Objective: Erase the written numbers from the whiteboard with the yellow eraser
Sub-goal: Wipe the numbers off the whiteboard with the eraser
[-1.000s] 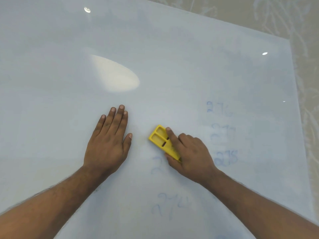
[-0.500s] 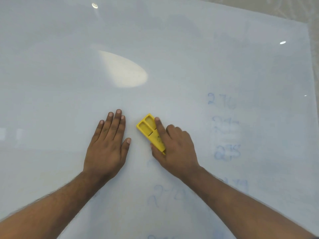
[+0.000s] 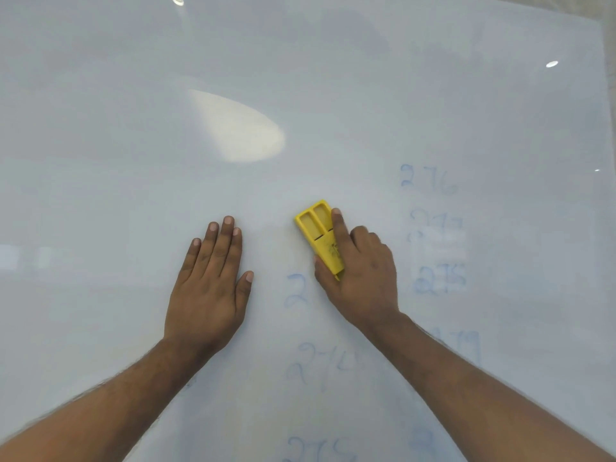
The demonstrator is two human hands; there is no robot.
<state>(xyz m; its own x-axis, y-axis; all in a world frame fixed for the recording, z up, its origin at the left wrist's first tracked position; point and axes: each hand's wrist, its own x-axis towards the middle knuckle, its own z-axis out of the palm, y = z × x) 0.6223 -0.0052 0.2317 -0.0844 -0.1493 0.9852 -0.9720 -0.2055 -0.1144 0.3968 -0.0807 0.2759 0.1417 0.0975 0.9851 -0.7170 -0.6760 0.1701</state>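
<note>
yellow eraser [image 3: 319,234] now farther right

Far up and to the right of the grip a narrow strip of pale beige, faintly patterned surface [image 3: 611,95] shows past the edge, while a warm oval patch of reflected light [image 3: 240,128] glows above and left of the grip, and a small bright glint [image 3: 552,64] sits high to its right.

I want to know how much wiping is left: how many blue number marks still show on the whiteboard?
7: four in a column right of the right hand, three below the yellow eraser down to the bottom edge; the arm may hide others.
</note>
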